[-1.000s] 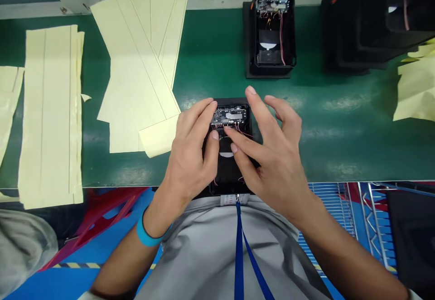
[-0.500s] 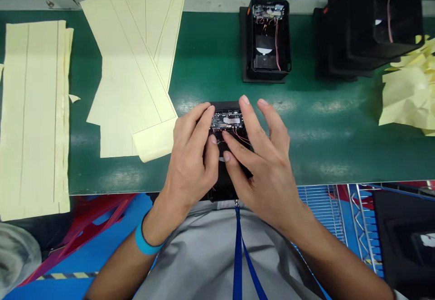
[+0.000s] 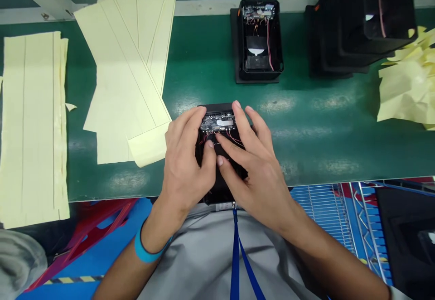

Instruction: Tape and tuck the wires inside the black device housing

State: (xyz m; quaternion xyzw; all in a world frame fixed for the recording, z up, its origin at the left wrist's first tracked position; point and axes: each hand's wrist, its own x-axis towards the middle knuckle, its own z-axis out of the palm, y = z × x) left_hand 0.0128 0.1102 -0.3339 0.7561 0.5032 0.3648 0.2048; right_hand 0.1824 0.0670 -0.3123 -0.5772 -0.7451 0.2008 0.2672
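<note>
A small open black housing [image 3: 217, 109] with a circuit board [image 3: 217, 122] and thin red wires lies on the green bench in front of me. My left hand [image 3: 185, 164] grips its left side, thumb and fingers curled over the rim. My right hand [image 3: 253, 168] rests on the housing's right side, fingers spread, with the index and thumb tips pressing into the inside below the board. Much of the housing is hidden under both hands.
Pale yellow paper strips [image 3: 125, 78] lie fanned at the left, and another stack [image 3: 34, 123] at the far left. A second open black housing [image 3: 258, 37] stands behind. Stacked black housings [image 3: 360, 23] and crumpled yellow paper [image 3: 404, 87] are at the right. A wire rack [image 3: 340, 209] sits below the bench edge.
My right hand's fingers have lowered and closed in onto the housing, and both hands with the housing have shifted slightly left in view.
</note>
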